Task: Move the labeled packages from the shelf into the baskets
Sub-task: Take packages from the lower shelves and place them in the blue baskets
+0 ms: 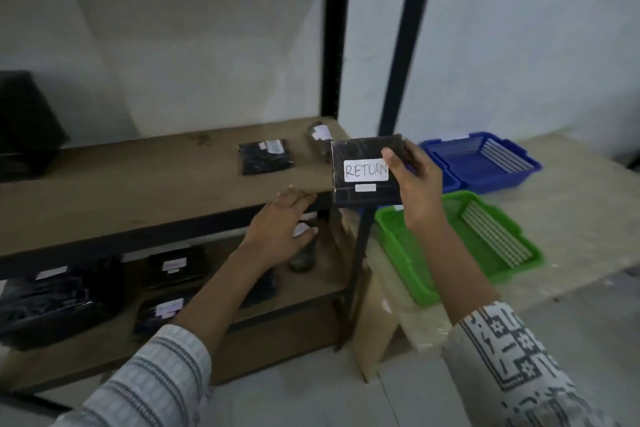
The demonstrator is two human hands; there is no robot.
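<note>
Head view: the right hand [415,184] pinches a flat black plastic-wrapped package [360,156] marked RETURN. The left hand [280,229] has loose fingers. Past the right fingers, the green plastic basket [398,246] and blue plastic basket [519,180] look empty. More black packages [265,156] wait.

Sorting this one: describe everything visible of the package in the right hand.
The RETURN package is flat, black, rectangular, in glossy wrap. A white handwritten label reads RETURN; a smaller white sticker below is unreadable. It is held upright, facing the camera, off the shelf's right end. The right hand grips its right edge.
</note>
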